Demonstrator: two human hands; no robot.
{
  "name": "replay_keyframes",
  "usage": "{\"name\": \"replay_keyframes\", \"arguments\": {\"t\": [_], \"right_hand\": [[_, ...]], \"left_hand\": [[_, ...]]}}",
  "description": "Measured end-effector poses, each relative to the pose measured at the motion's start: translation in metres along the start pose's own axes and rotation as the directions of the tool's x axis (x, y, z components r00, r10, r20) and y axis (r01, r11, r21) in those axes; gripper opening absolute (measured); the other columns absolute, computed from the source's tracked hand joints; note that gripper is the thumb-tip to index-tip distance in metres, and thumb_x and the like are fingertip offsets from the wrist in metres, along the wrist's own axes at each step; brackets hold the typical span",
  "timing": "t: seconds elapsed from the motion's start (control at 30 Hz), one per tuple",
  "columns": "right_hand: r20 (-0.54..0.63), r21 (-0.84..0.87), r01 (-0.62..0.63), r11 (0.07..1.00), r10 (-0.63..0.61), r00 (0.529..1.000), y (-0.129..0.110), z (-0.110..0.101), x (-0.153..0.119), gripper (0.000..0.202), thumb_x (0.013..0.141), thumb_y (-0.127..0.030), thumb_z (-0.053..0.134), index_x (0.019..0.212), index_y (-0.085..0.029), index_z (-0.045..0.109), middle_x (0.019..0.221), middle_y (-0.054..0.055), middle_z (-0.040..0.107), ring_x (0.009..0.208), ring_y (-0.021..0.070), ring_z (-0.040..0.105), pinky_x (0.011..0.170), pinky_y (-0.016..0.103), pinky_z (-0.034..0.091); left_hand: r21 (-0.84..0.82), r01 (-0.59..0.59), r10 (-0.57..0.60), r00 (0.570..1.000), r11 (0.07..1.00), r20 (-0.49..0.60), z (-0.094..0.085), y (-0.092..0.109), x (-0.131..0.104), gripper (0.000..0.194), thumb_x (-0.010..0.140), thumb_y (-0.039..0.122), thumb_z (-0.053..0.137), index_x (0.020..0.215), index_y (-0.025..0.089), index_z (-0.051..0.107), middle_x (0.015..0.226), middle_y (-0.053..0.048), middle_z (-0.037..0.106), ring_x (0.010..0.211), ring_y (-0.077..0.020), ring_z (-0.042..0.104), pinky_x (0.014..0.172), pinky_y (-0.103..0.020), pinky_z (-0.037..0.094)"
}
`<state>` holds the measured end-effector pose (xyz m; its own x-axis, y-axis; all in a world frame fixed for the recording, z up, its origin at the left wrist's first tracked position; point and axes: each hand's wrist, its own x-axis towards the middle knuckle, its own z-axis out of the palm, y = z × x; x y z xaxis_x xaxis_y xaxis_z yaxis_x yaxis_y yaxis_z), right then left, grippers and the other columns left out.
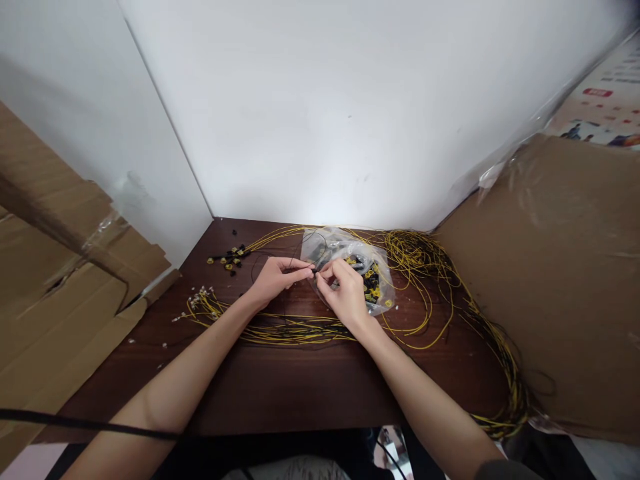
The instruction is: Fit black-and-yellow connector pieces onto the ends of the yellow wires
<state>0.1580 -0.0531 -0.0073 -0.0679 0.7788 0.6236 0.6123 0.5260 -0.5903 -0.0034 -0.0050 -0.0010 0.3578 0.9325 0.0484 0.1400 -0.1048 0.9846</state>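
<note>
My left hand (pixel 280 279) and my right hand (pixel 346 288) meet fingertip to fingertip above the table's middle. Pinched between them is a small black part (pixel 313 271); a thin dark wire seems to run from it. Its exact kind is too small to tell. Just behind and right of my right hand lies a clear plastic bag (pixel 385 257) with black and yellow connector pieces (pixel 371 283) in it. Under my wrists stretches a bundle of yellow and black wires (pixel 295 332), with small white ends (pixel 203 297) at its left.
Loose black and yellow pieces (pixel 230 259) lie at the back left, joined to yellow wires. A coiled wire tangle (pixel 413 250) sits back right, and a long wire bundle (pixel 513 380) curves down the right side. Cardboard (pixel 560 287) flanks the brown table (pixel 300 393); a white wall (pixel 320 120) stands behind.
</note>
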Motion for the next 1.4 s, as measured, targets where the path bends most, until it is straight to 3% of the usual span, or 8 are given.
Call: {"name": "replay_keyframes", "arguments": {"t": [0.23, 0.5, 0.67, 1.1, 1.4], "right_hand": [[-0.037, 0.029, -0.023, 0.999, 0.024, 0.999, -0.001, 0.0, 0.0017, 0.023, 0.081, -0.017, 0.053, 0.061, -0.019, 0.043, 0.071, 0.002, 0.055, 0.064, 0.0126, 0.05, 0.062, 0.026, 0.04], [-0.077, 0.021, -0.022, 1.0, 0.023, 0.997, -0.0017, -0.0031, 0.0029, 0.021, 0.08, -0.014, 0.052, 0.062, -0.019, 0.044, 0.069, 0.001, 0.055, 0.066, 0.0135, 0.052, 0.066, 0.027, 0.041], [-0.07, 0.009, -0.011, 1.0, 0.012, 0.997, -0.0007, -0.0026, 0.0023, 0.02, 0.08, -0.015, 0.052, 0.062, -0.02, 0.044, 0.071, 0.002, 0.055, 0.068, 0.0138, 0.052, 0.066, 0.027, 0.041], [0.0, 0.023, -0.052, 0.998, 0.052, 0.999, -0.002, -0.002, 0.002, 0.02, 0.079, -0.017, 0.053, 0.061, -0.019, 0.045, 0.071, 0.001, 0.056, 0.063, 0.0125, 0.05, 0.062, 0.025, 0.041], [0.044, 0.031, -0.096, 0.995, 0.095, 0.995, -0.0002, 0.0007, -0.0003, 0.018, 0.078, -0.017, 0.056, 0.061, -0.019, 0.049, 0.068, 0.0, 0.057, 0.062, 0.0122, 0.052, 0.061, 0.024, 0.041]], "left_hand": [[-0.045, 0.002, -0.002, 1.0, 0.999, 0.001, -0.0002, -0.0017, 0.001, 0.032, 0.066, 0.037, 0.071, 0.087, 0.013, 0.073, 0.076, -0.007, 0.072, 0.044, -0.005, 0.04, 0.044, -0.02, 0.031], [0.002, 0.016, -0.016, 0.999, 1.0, 0.041, 0.0009, -0.0001, 0.0009, 0.029, 0.063, 0.031, 0.074, 0.087, 0.015, 0.074, 0.083, -0.007, 0.073, 0.057, -0.0108, 0.057, 0.049, -0.02, 0.038], [-0.005, 0.01, -0.009, 1.0, 1.0, 0.029, 0.0012, 0.0001, 0.0005, 0.028, 0.063, 0.03, 0.074, 0.087, 0.014, 0.074, 0.08, -0.006, 0.073, 0.061, -0.0129, 0.059, 0.052, -0.021, 0.04], [-0.033, 0.008, -0.008, 1.0, 0.999, -0.001, -0.0003, -0.0008, 0.0004, 0.029, 0.065, 0.036, 0.072, 0.082, 0.013, 0.074, 0.071, -0.007, 0.071, 0.044, -0.0052, 0.037, 0.043, -0.02, 0.028], [-0.063, 0.006, -0.007, 1.0, 0.998, -0.01, -0.001, -0.0024, 0.0016, 0.028, 0.069, 0.038, 0.068, 0.078, 0.012, 0.073, 0.07, -0.006, 0.07, 0.045, -0.005, 0.035, 0.043, -0.02, 0.023]]}}
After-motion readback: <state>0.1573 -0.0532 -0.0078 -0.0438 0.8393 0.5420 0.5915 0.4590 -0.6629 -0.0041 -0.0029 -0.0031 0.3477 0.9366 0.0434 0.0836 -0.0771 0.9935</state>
